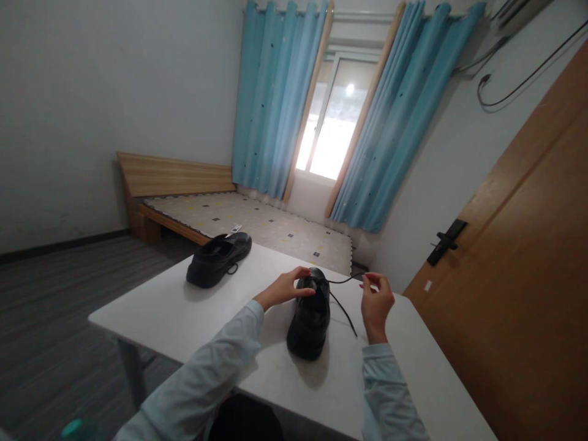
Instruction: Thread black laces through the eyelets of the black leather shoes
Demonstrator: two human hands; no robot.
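A black shoe [309,324] stands on the white table in front of me, its heel toward me. My left hand [294,286] grips the shoe near the lacing, fingers on top and thumb at the opening. To the right, my right hand [376,300] pinches a black shoelace [342,281] and holds it stretched out from the shoe. Another loose lace end [345,313] trails down onto the tabletop between the shoe and my right hand. A second black shoe [218,260] sits farther left, with a small lace loop at its side.
The white table [151,306] has its edge close to me. Beyond it lies a bed [275,229] with a wooden headboard [177,174], below blue curtains [280,98] and a window. At the right is a wooden door [519,245] with a black handle [446,242].
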